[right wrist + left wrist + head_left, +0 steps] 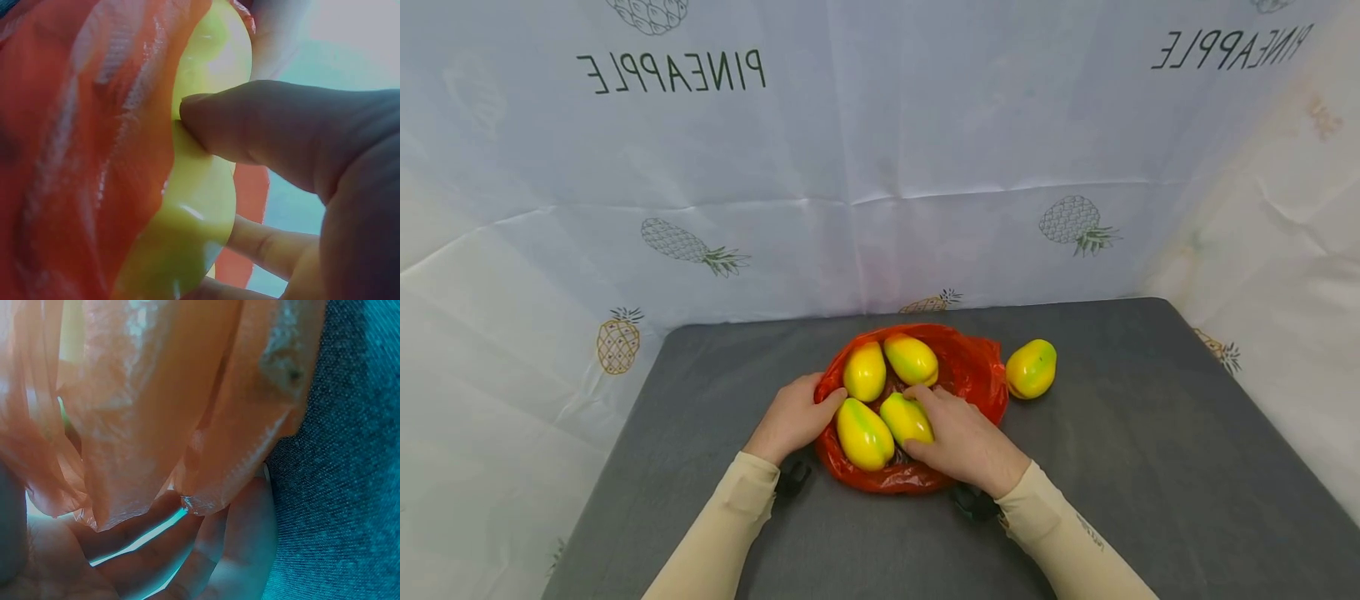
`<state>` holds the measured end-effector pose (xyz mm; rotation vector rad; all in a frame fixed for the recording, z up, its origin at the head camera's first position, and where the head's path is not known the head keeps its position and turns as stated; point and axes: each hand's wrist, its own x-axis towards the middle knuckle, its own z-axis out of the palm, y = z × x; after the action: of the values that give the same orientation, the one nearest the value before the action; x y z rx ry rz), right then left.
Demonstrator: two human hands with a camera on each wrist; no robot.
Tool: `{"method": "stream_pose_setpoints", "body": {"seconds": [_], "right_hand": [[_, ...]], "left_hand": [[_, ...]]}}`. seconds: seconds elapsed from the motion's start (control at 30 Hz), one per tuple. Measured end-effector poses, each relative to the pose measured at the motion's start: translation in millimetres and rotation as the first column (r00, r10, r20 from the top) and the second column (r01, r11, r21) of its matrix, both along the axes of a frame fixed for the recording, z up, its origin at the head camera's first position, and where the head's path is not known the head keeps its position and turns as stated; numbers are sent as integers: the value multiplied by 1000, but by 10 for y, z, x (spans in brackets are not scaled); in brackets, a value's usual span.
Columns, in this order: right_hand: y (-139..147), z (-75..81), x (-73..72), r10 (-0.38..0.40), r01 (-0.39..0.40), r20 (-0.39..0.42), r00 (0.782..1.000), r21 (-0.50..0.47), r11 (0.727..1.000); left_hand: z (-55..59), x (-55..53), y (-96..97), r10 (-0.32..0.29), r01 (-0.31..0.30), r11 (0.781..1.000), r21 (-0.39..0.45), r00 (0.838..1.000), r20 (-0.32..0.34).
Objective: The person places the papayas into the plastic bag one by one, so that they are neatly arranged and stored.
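A red plastic bag (977,379) lies with its mouth wide and holds several yellow-green mangoes. My left hand (797,415) pinches the bag's left rim, thumb over the edge. In the left wrist view, that hand's fingers (206,550) lie outside the bag's crinkled wall (150,425). Reaching in from the right, my right hand (962,433) grips the front right mango (902,418) between thumb and fingers. Beside it rests another mango (863,435), with more mangoes (865,371) behind. In the right wrist view, the thumb (250,122) presses on yellow skin.
One mango (1032,369) lies on the dark grey tabletop (1120,433), just right of the bag. A white curtain (880,150) printed with pineapples hangs along the table's back edge and both sides.
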<state>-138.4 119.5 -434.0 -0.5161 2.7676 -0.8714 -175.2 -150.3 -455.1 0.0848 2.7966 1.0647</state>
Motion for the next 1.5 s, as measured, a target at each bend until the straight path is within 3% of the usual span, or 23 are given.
{"method": "stream_pose_setpoints", "body": {"seconds": [0.23,0.43,0.57,0.7,0.77,0.9,1.07,1.27,1.5], "right_hand": [[65,81,1,6,-5,-16,1000,28,1000],[297,326,-35,-10,5,-154,988,-33,999],[591,481,-81,-120,98,-247,961,-99,990],[904,530,-160,-246,214,-278,929,-140,967],[1041,502,-213,-290,262,-267,919,-137,955],[1277,395,-314,-347,336,-182,920,-89,938],[1463,220,-420,-385,384,-81,919,-25,923],[1468,26,-521,-407,408,-24,913,26,913],[1406,-37,-544,-444,443,3,896,17,896]], "left_hand": [[2,-4,5,-1,1,1000,-3,1000,12],[-1,-12,7,-4,5,1000,-13,1000,5],[1,-20,8,-5,6,1000,-14,1000,9],[12,-17,10,-2,2,1000,-16,1000,13],[12,-15,11,3,-3,1000,-18,1000,17],[10,-13,18,9,-9,1000,-20,1000,22],[-4,-21,14,5,-5,1000,-23,1000,19],[-15,-20,7,6,-5,1000,-24,1000,14],[-10,-18,8,0,1,1000,-16,1000,9]]}}
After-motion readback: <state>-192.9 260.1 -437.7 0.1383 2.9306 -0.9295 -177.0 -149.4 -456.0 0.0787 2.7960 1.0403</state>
